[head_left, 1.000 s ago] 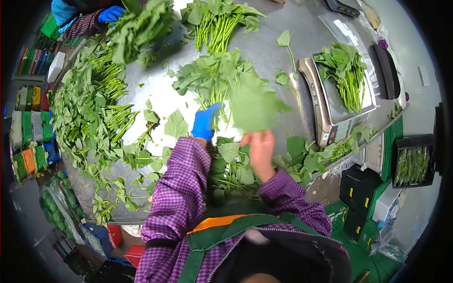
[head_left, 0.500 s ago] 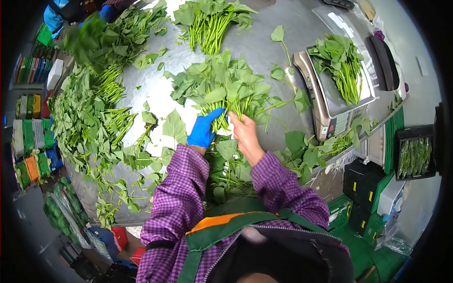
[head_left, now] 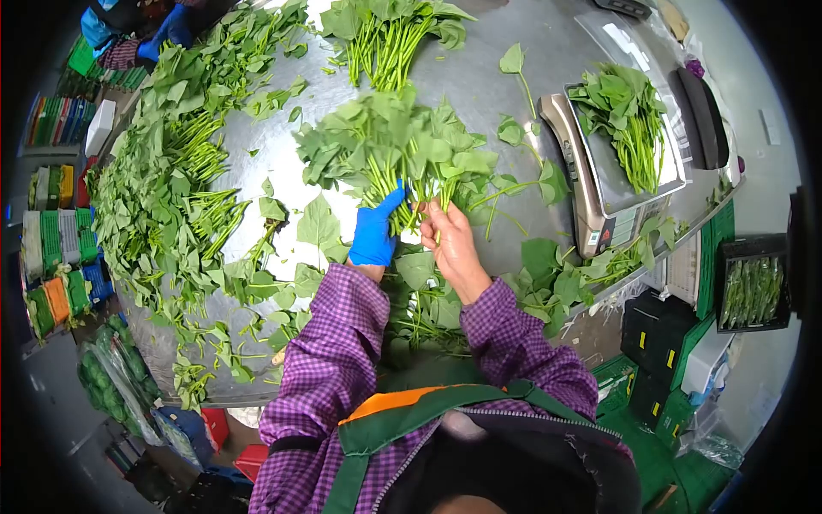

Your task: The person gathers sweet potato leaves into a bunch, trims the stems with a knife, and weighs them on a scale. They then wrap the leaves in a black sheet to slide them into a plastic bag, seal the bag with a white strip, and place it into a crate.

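Note:
My left hand [head_left: 375,230], in a blue glove, is closed around the lower stems of a bunch of leafy greens [head_left: 368,141] with broad pointed leaves, like sweet potato leaves. The thumb lies along the stems. Bare, my right hand [head_left: 449,247] pinches the stem ends of more leafy greens [head_left: 454,167] just right of the bunch. Leaves from both hands overlap, so where one lot ends is hard to see. Loose leafy stems [head_left: 419,295] lie beneath my wrists.
A scale [head_left: 575,184] on the right bears a bunch of greens [head_left: 629,120]. Another bunch [head_left: 390,38] lies at the back of the metal table [head_left: 505,26]. Piled greens [head_left: 163,188] cover the left side. A co-worker's gloved hand [head_left: 167,32] is at top left. Crates [head_left: 655,334] stand lower right.
My right hand has shifted slightly right and down from my left hand, its fingers more curled. At top left, the greens blurred in motion by the co-worker are no longer raised.

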A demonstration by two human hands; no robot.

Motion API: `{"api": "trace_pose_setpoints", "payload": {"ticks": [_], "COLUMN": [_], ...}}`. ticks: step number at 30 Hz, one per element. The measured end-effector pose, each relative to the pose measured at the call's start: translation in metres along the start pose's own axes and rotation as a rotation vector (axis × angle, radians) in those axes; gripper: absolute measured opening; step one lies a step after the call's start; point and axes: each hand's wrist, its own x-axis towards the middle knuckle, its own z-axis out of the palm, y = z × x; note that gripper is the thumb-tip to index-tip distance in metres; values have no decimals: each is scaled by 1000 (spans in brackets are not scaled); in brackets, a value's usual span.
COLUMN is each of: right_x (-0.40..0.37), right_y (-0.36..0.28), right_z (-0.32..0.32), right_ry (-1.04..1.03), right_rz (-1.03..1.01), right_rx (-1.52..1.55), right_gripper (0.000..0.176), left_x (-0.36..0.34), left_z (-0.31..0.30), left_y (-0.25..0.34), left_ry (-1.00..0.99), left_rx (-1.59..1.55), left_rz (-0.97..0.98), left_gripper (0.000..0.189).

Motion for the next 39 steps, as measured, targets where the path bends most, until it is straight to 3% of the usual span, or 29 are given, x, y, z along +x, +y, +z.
{"api": "trace_pose_setpoints", "payload": {"ticks": [6,8,11,14,16,20,23,25,26,27,30,32,34,35,36,37,39], "right_x": [1,1,-2,-15,-20,-19,-4,32,32,32,28,25,7,-1,-5,-4,1], "right_y": [-1,1,-25,-42,-39,-40,-24,13,12,14,11,8,-2,-12,-19,-23,-25], "right_z": [9,8,-15,-62,-95,-77,-22,-22,-6,2,11,9,15,12,6,-7,-34], "right_ry": [33,107,324,373,558,493,260,248,245,230,178,65,41,93,144,150,298], "right_rz": [66,-93,-248,-262,-457,-511,-312,-407,-336,-258,-143,-103,-87,-207,-326,-324,-394], "right_rx": [-150,18,154,-22,-820,-785,-770,-972,-767,-832,-935,-627,-559,-387,-216,-219,59], "right_gripper": [20,19,24,23,22,19,19,21,25,26,28,27,24,21,18,18,14], "left_x": [-17,-18,0,8,9,4,5,11,13,11,10,-1,-15,-6,-29,-29,-34], "left_z": [14,11,-10,-30,-33,-16,-11,-16,-20,-27,-31,-32,-34,-47,-29,-41,-45], "left_y": [1,0,-6,-2,0,-3,-9,-12,-10,-4,8,20,29,22,37,34,37], "left_ry": [9,-34,4,-19,-90,102,251,232,217,80,-33,-55,-31,-55,51,16,-69], "left_rx": [50,159,-207,-193,-188,-28,178,163,146,172,130,159,224,190,113,29,-169], "left_rz": [8,112,-16,-63,-70,30,21,0,-23,-100,-155,-195,-221,-154,-200,-141,-79], "left_gripper": [24,26,24,23,23,25,24,23,23,24,24,26,29,31,31,30,31]}}
